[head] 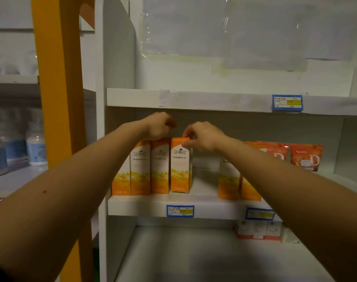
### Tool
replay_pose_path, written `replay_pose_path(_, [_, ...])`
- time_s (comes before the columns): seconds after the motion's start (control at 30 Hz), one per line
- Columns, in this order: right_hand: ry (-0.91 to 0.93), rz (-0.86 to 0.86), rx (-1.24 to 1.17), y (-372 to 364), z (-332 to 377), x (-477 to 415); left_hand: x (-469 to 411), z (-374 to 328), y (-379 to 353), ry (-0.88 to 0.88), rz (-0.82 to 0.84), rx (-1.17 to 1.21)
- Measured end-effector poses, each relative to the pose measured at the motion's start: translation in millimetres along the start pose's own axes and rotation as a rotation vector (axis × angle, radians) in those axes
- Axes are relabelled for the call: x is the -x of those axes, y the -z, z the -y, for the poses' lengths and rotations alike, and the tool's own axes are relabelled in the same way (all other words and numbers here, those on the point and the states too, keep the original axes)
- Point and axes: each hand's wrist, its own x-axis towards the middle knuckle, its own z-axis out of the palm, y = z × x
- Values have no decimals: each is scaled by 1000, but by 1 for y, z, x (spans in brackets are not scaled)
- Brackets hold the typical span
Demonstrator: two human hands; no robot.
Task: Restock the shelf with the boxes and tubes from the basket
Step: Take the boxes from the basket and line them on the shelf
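Judging progress, I'd put us partway. A row of boxes (141, 167) stands just left of my right hand (204, 137), w/ two more boxes (228, 180) under its forearm, all on the shelf (210, 208). Basket's not in view, so can't say how much is left.

Right hand pinches the top of an orange box (181, 165), thumb & fingers curled on its upper edge. It's upright, at the row's right end. Left hand (159, 125) sits curled over the row's tops, near the right hand; can't tell if it grips anything.
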Motion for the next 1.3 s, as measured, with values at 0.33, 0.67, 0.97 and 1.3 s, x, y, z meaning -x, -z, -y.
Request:
replay_pose_path(0.33, [19, -33, 38, -3, -8, 2, 8, -3, 2, -18, -39, 17])
replay_pose_path(0.67, [-14, -37, 128, 45, -60, 35, -8, -61, -22, -167, -71, 68])
replay_pose_path(0.97, [-34, -56, 149, 70, -90, 52, -34, -110, -29, -269, 237, 63])
replay_pose_path(1.3, [-14, -31, 130, 72, -88, 53, -41, -116, -23, -165, 323, 140])
